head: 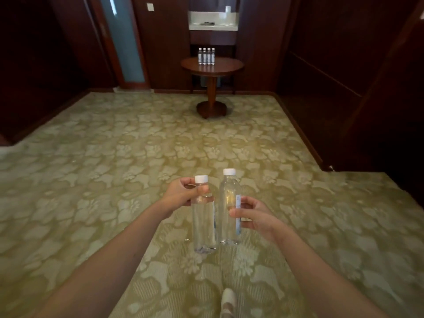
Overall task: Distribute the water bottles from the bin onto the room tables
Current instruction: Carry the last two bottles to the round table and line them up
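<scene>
I carry two clear water bottles with white caps, upright and side by side in front of me above the carpet. My left hand (pixel 183 193) grips the left bottle (pixel 203 228) near its neck. My right hand (pixel 253 214) holds the right bottle (pixel 228 210) round its middle, at the label. Far ahead stands a round wooden table (pixel 226 66) with several more bottles (pixel 206 56) in a row on it. No bin is in view.
Patterned green-beige carpet (pixel 114 168) covers the floor up to the table. Dark wood panelling lines both sides. Behind the table is a lit niche with a white shelf (pixel 212 26); a frosted glass door (pixel 124 42) stands at the back left. My shoe (pixel 228 301) shows below.
</scene>
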Motion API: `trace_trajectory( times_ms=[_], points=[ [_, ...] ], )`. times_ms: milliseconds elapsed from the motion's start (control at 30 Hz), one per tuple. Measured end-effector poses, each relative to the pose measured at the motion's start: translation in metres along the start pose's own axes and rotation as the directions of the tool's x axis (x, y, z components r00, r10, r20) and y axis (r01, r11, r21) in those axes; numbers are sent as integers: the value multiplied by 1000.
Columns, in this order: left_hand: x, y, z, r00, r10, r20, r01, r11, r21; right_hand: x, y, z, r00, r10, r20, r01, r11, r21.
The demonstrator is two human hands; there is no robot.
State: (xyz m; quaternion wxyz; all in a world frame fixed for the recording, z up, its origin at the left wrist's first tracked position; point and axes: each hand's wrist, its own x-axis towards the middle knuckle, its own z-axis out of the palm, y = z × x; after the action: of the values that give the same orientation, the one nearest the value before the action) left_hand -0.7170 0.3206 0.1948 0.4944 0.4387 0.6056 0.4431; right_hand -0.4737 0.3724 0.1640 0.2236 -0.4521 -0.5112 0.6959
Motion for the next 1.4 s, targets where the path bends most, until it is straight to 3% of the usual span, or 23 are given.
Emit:
trace_trajectory(
  times_ms=[633,1033,1400],
  points=[
    [300,66,-117,971,5,-240,-12,1000,-28,354,-166,-34,983,-16,184,32,996,-84],
    [572,135,-202,992,2,-129,9,996,84,579,-286,-65,993,-85,78,89,995,-40],
    [798,177,-190,997,6,-78,5,991,136,743,-358,-164,997,-80,-15,80,996,-35]
  ],
)
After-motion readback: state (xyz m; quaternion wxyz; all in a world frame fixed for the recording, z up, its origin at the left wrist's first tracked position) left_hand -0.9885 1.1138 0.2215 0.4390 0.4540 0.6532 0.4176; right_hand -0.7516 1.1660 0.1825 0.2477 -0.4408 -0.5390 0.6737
